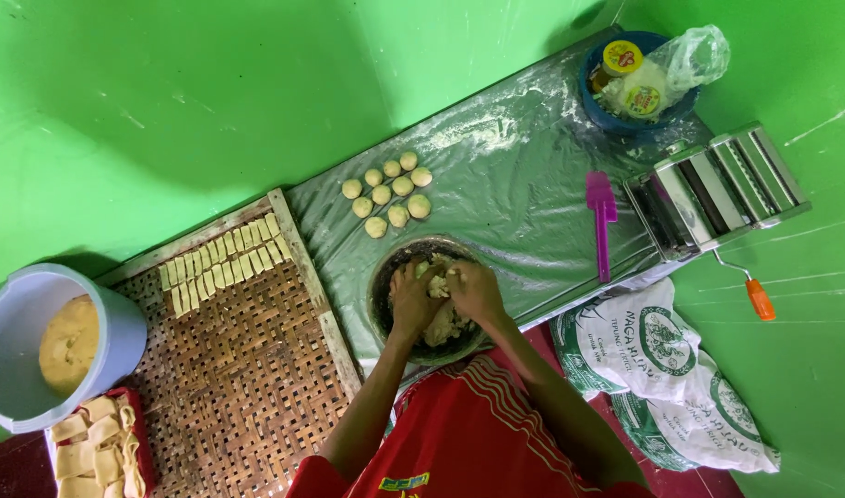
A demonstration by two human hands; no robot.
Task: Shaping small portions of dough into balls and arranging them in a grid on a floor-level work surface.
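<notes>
We count nine dough balls (pixel 387 195) above the one bowl (pixel 382 284). Both our left hand (pixel 412 300) and right hand (pixel 476 290) have fingers curled, gripping the dough lump (pixel 438 288) inside it.

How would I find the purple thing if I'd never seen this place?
Start at the long plastic sheet on the green floor. Near its right end stands a shiny metal pasta roller, and the purple spatula lies just left of it. It is the only purple thing, flat and long-handled.
</notes>
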